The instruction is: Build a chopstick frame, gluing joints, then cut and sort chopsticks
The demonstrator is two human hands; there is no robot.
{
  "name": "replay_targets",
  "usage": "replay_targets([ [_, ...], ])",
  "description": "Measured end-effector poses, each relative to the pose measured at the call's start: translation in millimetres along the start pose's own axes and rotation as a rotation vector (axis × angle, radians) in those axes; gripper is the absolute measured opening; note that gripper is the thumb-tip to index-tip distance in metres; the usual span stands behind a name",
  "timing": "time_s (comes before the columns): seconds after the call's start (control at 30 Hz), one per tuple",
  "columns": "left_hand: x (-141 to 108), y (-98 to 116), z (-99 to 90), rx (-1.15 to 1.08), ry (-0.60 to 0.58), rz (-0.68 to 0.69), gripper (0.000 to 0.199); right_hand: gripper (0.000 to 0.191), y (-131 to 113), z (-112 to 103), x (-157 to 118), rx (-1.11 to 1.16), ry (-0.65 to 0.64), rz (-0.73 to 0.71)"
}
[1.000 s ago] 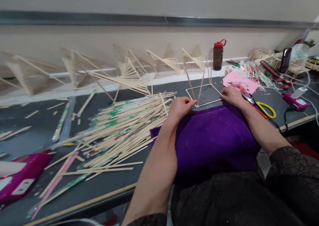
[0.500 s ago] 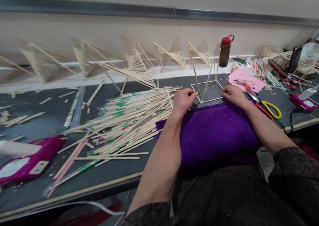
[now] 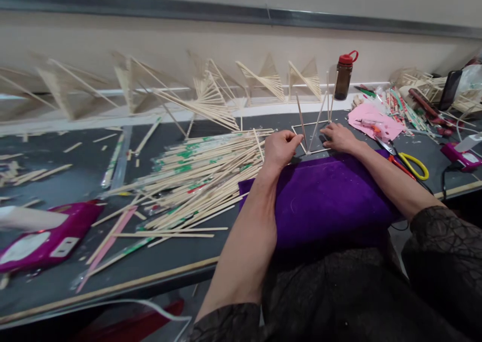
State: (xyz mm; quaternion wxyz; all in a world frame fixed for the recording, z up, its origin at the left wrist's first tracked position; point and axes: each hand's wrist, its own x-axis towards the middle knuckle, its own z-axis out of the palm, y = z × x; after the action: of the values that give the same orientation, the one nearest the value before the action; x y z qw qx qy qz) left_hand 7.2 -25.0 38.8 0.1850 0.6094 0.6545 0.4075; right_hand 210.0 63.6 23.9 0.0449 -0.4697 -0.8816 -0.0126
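Note:
A small frame of thin wooden sticks stands on the dark table, with a four-sided base and several sticks rising from its corners. My left hand pinches its left base stick between thumb and fingertips. Over the right part of the same frame is my right hand, fingers loosely spread and reaching inward, hiding the right base stick. Whether those fingertips touch a stick I cannot tell. A purple cloth lies just in front of both hands. Left of my left hand spreads a big pile of wooden sticks, some in clear wrappers.
Finished-looking stick models line the wall. A brown bottle with a red lid stands behind the frame. To the right lie pink paper, yellow-handled scissors and a magenta device. Another magenta device sits at left.
My right hand has moved left from the frame's right edge to over its base, its fingers loosening from a pinch. My left hand stays at the left side. The view has shifted slightly.

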Motion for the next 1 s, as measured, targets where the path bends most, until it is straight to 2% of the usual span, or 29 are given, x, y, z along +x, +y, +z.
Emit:
replay_targets([
  [0.1,-0.7,1.4,-1.2,-0.01,0.0,-0.006,0.025,0.052,-5.4,1.4,22.2,0.011,-0.083,-0.039],
  [0.2,-1.4,2.9,-2.1,-0.016,-0.009,-0.006,0.024,0.041,-13.4,1.0,36.0,0.026,-0.091,-0.041],
  [0.3,-1.9,4.1,-2.9,-0.031,-0.015,0.001,0.025,0.028,-22.8,1.6,40.5,0.029,-0.067,0.024],
  [0.4,-2.2,4.9,-3.6,-0.032,-0.015,0.004,0.026,0.027,-25.9,3.7,39.0,0.0,-0.048,0.045],
  [0.53,-1.9,4.7,-3.8,-0.012,-0.027,-0.013,0.028,0.02,-6.5,0.3,33.8,0.032,0.025,0.068],
  [0.77,-0.5,2.6,-1.4,0.017,-0.036,-0.004,0.029,0.013,47.2,-23.9,22.2,0.324,0.362,0.216],
  [0.9,-1.2,3.6,-1.3,0.038,-0.055,-0.014,0.029,0.015,53.0,-30.8,16.5,0.533,0.481,0.296],
  [1.0,-2.4,5.0,-1.9,0.072,-0.065,-0.006,0.027,0.013,47.2,-28.3,13.1,0.66,0.427,0.258],
])
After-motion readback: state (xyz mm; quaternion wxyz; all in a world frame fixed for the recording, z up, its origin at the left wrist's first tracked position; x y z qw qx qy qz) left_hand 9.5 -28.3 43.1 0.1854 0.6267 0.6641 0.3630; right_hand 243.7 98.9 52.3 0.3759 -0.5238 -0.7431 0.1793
